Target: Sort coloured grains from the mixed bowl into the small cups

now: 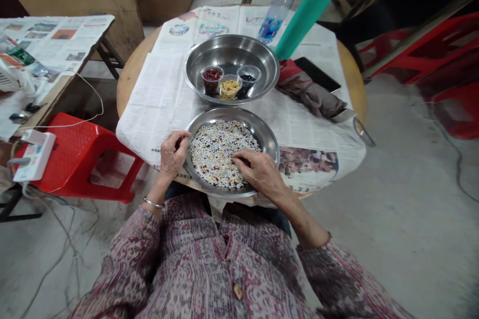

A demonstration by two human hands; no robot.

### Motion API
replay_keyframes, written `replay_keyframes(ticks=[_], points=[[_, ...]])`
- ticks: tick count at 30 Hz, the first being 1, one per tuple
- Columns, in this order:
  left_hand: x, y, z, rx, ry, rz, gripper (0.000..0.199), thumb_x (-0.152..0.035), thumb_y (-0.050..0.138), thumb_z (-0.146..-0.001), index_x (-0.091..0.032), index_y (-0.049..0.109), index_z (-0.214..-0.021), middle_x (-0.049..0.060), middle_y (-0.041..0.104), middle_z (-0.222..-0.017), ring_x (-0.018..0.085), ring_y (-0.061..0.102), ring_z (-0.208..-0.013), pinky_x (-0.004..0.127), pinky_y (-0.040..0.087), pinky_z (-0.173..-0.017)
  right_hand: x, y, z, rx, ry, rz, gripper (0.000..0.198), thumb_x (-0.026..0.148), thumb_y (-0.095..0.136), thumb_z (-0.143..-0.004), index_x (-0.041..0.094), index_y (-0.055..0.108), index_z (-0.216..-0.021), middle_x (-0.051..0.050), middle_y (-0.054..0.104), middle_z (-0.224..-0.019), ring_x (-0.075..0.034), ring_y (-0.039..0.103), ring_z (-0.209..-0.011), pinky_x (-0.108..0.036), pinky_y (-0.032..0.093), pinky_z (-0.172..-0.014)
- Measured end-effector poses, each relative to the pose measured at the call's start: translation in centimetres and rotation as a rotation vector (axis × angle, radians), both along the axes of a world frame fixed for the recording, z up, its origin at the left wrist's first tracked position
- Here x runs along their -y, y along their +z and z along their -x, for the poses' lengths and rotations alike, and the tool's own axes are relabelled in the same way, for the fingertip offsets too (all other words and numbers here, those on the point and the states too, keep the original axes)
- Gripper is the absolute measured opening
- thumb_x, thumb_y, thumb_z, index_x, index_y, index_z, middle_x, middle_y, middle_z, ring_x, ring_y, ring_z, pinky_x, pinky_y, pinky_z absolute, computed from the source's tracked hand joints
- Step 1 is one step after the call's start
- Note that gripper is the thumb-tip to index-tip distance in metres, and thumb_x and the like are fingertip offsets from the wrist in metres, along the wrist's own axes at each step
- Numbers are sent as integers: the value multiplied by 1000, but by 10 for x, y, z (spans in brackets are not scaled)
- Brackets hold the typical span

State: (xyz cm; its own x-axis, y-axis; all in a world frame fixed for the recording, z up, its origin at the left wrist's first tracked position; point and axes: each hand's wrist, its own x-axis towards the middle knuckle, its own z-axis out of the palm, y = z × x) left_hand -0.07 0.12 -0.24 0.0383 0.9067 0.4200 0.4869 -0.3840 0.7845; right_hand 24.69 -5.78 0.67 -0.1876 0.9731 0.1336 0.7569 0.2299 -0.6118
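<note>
Sitting at a round, newspaper-covered desk [149,109], with a stainless-steel dish [270,145] of mixed white, black, yellow and red grains [217,159] at the near edge. Holding the right hand [260,169] low over the grains, thumb and fingertips close together, leaving any grip impossible to tell. Resting the left hand [172,157] half curled at the dish's left rim, showing something dark red [178,143] inside the curl, its hold unclear. Facing, just beyond, a deeper steel basin [193,82] containing three clear plastic cups [230,89].
</note>
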Motion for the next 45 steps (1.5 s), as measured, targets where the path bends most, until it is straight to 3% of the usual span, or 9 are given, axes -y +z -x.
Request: replay_keyframes(ticks=[27,38,45], points=[[1,2,0,26,-8,-6,16,-16,54,-90,-21,69,-92,3,68,-87,15,61,-79,30,47,-76,3,-2,3,16,-50,-31,19,24,54,-91,21,72,-93,-7,76,-96,-23,71,-89,-35,52,-81],[1,2,0,11,4,21,15,-16,54,-91,-21,68,-92,3,68,-87,15,61,-78,29,48,-75,3,1,3,-192,-112,-127,19,29,56,-90,20,73,-88,-6,76,-87,-20,71,-78,-34,54,-75],[3,3,-1,-9,21,-3,14,-14,55,-90,-20,68,-93,2,64,-88,12,58,-72,26,48,-66,0,8,0,-193,-7,-47,18,26,56,-88,20,73,-88,-6,77,-88,-20,71,-81,-34,55,-79]])
